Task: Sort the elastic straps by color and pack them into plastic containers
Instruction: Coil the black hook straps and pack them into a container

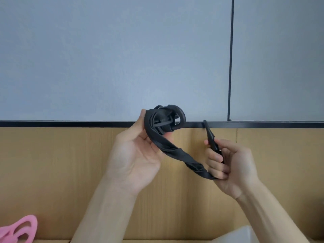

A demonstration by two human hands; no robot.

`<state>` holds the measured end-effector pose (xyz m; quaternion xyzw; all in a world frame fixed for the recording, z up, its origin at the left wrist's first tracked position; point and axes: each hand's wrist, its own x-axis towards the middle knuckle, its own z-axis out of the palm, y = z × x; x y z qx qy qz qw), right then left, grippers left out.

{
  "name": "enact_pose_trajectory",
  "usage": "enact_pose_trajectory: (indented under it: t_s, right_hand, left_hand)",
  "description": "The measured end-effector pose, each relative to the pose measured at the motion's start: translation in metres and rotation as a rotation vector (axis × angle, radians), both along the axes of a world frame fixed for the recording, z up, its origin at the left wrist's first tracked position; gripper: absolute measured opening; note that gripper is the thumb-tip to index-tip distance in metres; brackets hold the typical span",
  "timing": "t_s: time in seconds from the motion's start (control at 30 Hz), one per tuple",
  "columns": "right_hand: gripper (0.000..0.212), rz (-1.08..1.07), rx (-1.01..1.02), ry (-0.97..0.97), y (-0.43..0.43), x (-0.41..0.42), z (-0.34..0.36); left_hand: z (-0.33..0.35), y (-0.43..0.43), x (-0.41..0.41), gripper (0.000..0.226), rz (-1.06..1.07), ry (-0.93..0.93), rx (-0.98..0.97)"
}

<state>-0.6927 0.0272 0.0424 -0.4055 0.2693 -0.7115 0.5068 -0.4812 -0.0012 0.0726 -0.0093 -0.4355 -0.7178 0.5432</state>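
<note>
1. Head view: holding one black elastic strap (177, 152) up in mid-air between both hands, in front of the wood panel (61, 163) and grey wall (105, 58); not yet in any container.
2. Right hand (229, 167): fingers (214, 157) clenched round one end of the strap, with a stiff black end piece (209, 134) poking up past the knuckles.
3. Left hand (133, 155): grasping the coiled far end, thumb hooked over the bundle and palm turned toward the camera; joined to the right hand by a twisted, sagging length.
4. Judged step: gathering this strap into a compact bundle ahead of packing; probably mid-sort by colour, given a pink strap (22, 228) lying at near left, well apart.
5. Next move, as a guess: untwist the slack, wind it onto the coil without loosening either grip, then carry the bundle down to the container for black; possibly the pale shape (243, 236) at near right, though too cropped to tell.
</note>
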Motion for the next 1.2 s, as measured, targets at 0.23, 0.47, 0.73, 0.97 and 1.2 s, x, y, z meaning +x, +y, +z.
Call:
enact_pose_trajectory:
  t_s: [0.23, 0.47, 0.73, 0.97, 1.2]
  right_hand:
    - [0.02, -0.103, -0.183, -0.126, 0.017, -0.023, 0.013]
    - [0.024, -0.206, -0.263, -0.251, 0.033, -0.042, 0.02]
    - [0.021, -0.262, -0.342, -0.288, 0.049, -0.043, 0.032]
    - [0.023, -0.219, -0.386, -0.264, 0.06, -0.028, 0.04]
    - [0.02, -0.101, -0.371, -0.254, 0.062, 0.009, 0.042]
  left_hand:
    - [-0.011, 0.004, 0.001, 0.037, -0.397, -0.228, -0.466]
    - [-0.019, 0.001, -0.008, 0.048, -0.078, -0.496, -0.624]
    - [-0.032, -0.016, -0.013, 0.029, 0.055, -0.729, -0.62]
    - [-0.038, -0.017, -0.024, 0.033, 0.236, -0.811, -0.556]
    - [-0.039, -0.019, -0.033, 0.027, 0.611, -0.737, -0.426]
